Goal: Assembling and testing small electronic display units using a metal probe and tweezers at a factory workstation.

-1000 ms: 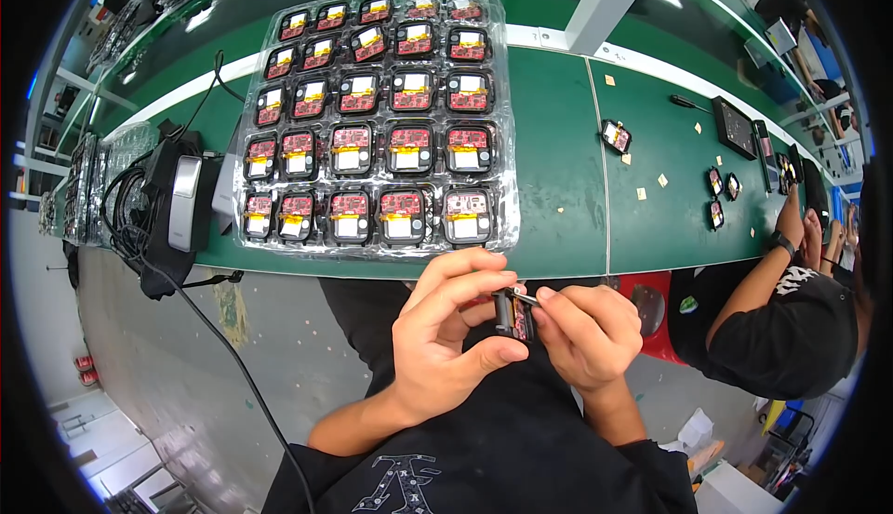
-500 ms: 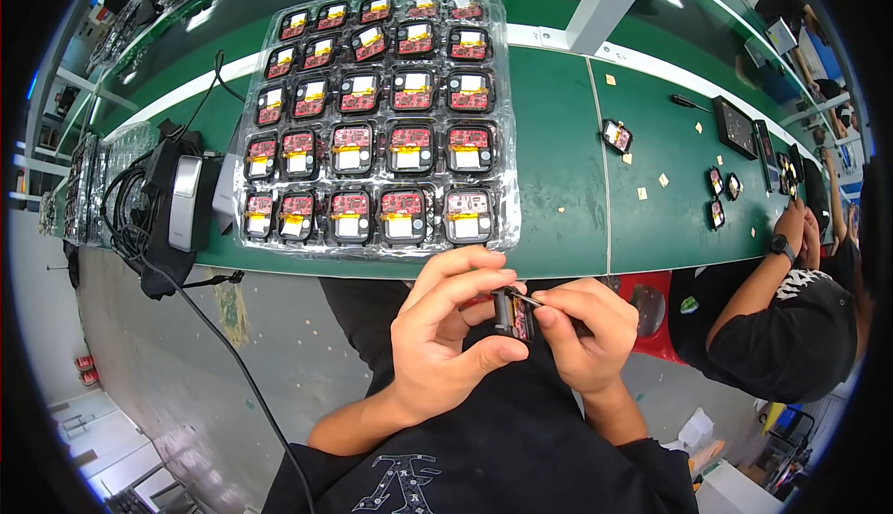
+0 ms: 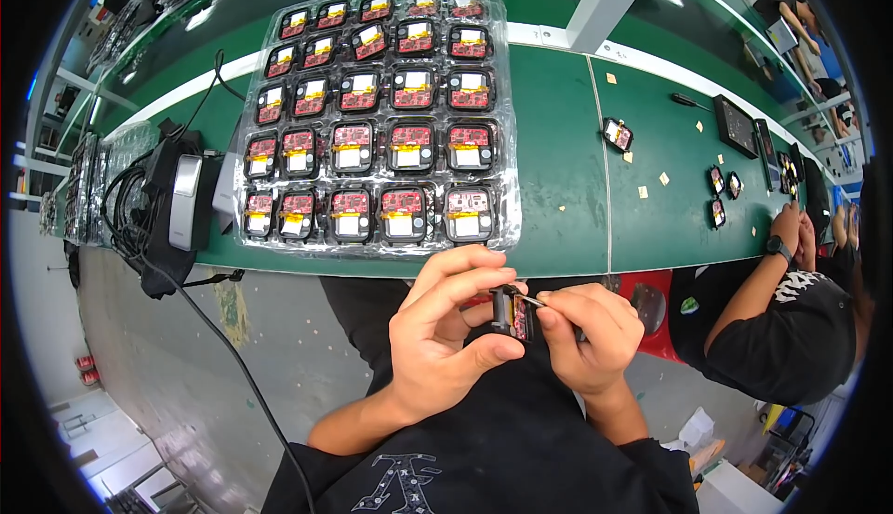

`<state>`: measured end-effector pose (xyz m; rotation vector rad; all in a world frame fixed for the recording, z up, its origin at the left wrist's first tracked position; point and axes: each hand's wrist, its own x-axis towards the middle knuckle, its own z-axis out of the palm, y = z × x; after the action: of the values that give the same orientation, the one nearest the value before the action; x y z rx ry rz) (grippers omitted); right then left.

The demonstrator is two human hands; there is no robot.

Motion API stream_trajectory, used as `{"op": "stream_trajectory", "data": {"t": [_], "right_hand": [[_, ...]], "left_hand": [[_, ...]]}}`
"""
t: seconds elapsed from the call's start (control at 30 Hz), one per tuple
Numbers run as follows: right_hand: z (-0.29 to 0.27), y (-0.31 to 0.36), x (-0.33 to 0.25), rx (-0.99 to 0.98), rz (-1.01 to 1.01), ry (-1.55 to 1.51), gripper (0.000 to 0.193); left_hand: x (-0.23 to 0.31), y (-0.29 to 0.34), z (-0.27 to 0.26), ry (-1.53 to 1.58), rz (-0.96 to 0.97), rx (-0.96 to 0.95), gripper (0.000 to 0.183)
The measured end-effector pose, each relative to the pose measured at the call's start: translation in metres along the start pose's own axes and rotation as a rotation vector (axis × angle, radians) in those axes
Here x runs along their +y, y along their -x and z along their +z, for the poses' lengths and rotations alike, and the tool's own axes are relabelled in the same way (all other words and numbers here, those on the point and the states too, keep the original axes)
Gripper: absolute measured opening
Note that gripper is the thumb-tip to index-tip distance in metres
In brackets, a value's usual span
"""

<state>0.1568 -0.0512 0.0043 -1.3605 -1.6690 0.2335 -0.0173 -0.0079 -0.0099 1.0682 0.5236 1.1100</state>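
My left hand (image 3: 442, 328) holds a small black watch case (image 3: 503, 312) on edge between its thumb and fingers, in front of my chest. A red circuit board (image 3: 521, 317) and a bit of yellow film show in its open side, which faces right. In my right hand (image 3: 595, 335) a thin metal tool (image 3: 533, 301) is pinched between thumb and fingers. Its tip meets the upper edge of the case; whether it is tweezers or a pick is hidden by the fingers. Beyond my hands, a clear plastic tray (image 3: 510, 193) holds rows of similar open watch cases (image 3: 403, 214).
Left of the tray lie a silver-and-black device (image 3: 186, 202) and a bundle of black cable (image 3: 126, 202). One loose watch case (image 3: 617, 134) rests on the green table (image 3: 558, 170) among small yellowish pieces. At right, a co-worker (image 3: 791, 328) sits by a black box (image 3: 736, 127).
My right hand has shifted very slightly right, and the tool's tip sits a little lower along the case. My left hand and the watch case have barely moved.
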Motion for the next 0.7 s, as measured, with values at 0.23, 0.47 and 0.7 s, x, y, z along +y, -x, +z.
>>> {"op": "stream_trajectory", "data": {"t": [0.23,0.47,0.7], "right_hand": [[0.0023,-0.0013,0.0014,-0.01,0.006,-0.03,0.012],[0.006,0.005,0.0038,0.004,-0.089,0.111,0.016],[-0.0031,0.0008,0.0089,-0.054,-0.132,0.078,0.024]], "left_hand": [[-0.0005,0.0011,-0.0008,-0.001,-0.003,-0.005,0.056],[-0.0005,0.0022,-0.0001,-0.032,0.003,0.004,0.055],[0.003,-0.0019,-0.0055,0.046,0.022,0.015,0.058]]}}
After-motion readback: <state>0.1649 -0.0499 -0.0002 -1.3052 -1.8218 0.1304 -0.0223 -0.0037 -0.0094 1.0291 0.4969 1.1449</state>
